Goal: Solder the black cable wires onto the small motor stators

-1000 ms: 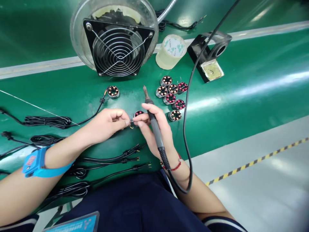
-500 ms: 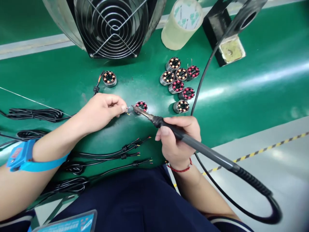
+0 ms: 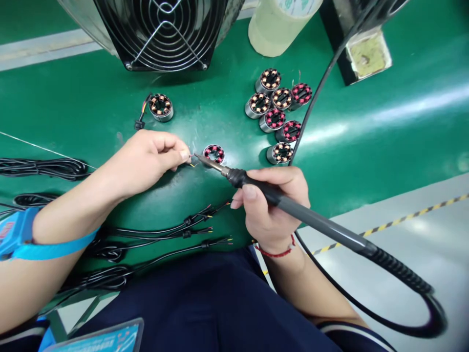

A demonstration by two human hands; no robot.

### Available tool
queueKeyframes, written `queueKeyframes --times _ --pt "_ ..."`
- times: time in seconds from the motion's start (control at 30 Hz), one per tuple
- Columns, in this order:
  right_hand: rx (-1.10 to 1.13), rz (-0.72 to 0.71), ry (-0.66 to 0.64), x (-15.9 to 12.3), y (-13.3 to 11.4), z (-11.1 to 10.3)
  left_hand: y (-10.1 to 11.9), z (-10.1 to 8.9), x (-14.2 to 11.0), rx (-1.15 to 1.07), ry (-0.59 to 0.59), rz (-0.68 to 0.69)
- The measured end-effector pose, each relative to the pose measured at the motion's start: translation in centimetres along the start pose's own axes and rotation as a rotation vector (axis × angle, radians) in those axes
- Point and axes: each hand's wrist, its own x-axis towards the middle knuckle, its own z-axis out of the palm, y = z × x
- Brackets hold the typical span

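Note:
My left hand (image 3: pixel 146 159) pinches thin coloured wire ends (image 3: pixel 191 161) just left of a small round stator with red windings (image 3: pixel 214 153) on the green bench. My right hand (image 3: pixel 273 205) grips a grey soldering iron (image 3: pixel 293 211) like a pen. Its metal tip (image 3: pixel 205 161) meets the wire ends beside the stator. The iron's black cord (image 3: pixel 403 283) loops off to the right. A blue strap (image 3: pixel 22 239) circles my left wrist.
Several more stators (image 3: pixel 275 105) cluster behind, and one wired stator (image 3: pixel 160 106) lies at the left. Black cables with stripped ends (image 3: pixel 176 232) lie near the front edge. A fan (image 3: pixel 164 29), a tape roll (image 3: pixel 278 22) and an iron stand with sponge (image 3: pixel 366 54) line the back.
My right hand turned the iron from pointing away to lying low, tip leftward onto the wires. The view has moved closer to the bench. My left hand keeps its pinch.

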Motion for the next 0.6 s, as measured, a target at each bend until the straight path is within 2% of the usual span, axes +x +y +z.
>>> queueKeyframes --times 0.23,0.4,0.47,0.6 --pt "0.001 0.007 -0.01 -0.1 0.2 0.0 0.1 0.0 0.1 -0.004 0.006 -0.013" --pt "-0.011 -0.027 0.049 0.0 0.4 0.1 0.2 0.1 0.1 -0.031 0.004 -0.02" --pt "-0.022 -0.034 -0.005 0.5 0.0 0.1 0.1 0.0 0.1 -0.032 -0.001 -0.015" --pt "-0.001 -0.007 -0.214 2.5 -1.7 0.2 -0.4 -0.1 0.2 0.01 0.004 0.051"
